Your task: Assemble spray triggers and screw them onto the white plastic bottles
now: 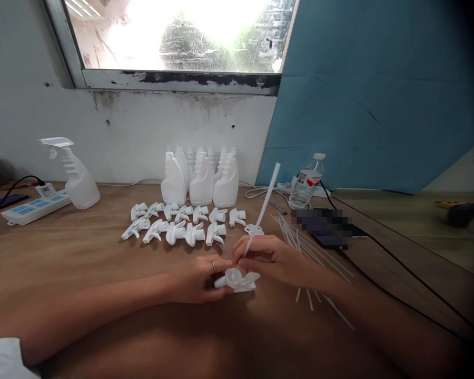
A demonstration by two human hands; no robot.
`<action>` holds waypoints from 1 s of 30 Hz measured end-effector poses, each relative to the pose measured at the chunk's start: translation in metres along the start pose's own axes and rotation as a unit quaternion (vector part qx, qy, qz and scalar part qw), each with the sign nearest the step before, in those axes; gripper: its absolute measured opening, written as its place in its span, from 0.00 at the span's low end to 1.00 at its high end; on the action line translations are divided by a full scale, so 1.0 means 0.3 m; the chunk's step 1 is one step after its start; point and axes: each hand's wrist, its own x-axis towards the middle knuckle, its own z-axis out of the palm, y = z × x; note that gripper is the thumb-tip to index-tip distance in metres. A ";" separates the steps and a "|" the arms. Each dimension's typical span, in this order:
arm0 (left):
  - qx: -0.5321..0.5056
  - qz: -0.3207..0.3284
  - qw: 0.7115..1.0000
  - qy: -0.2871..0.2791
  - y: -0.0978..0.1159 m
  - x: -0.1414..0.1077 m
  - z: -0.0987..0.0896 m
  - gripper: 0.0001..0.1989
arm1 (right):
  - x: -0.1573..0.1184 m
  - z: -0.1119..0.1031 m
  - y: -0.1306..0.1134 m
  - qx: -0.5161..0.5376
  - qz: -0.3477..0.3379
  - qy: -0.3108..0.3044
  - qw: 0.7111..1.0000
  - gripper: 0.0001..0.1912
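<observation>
My left hand, with a ring on one finger, holds a white spray head low over the brown table. The spray head's round opening faces up. Between the fingertips of my right hand is a thin white tube, slanting up to the right. The tube's lower end is at the spray head's opening, but my fingers partly hide it. Just behind my right hand lie small white rings. Beside and under my right forearm lie several loose white tubes.
Two rows of white spray heads lie on the table. Behind them stand several white bottles. An assembled spray bottle and power strip are at left; a water bottle, dark phones and cables at right.
</observation>
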 end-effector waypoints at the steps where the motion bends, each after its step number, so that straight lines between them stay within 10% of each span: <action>1: 0.002 0.000 1.000 -0.002 0.000 0.000 0.001 0.18 | 0.000 -0.001 0.000 -0.023 -0.009 -0.006 1.000 0.09; 9: 0.008 0.003 1.000 0.001 -0.009 -0.007 0.005 0.20 | -0.006 0.006 -0.002 -0.043 0.042 -0.010 0.998 0.10; 30: -0.025 0.000 1.000 -0.010 -0.018 -0.003 0.010 0.16 | -0.003 0.074 0.037 -0.223 -0.073 0.020 0.972 0.08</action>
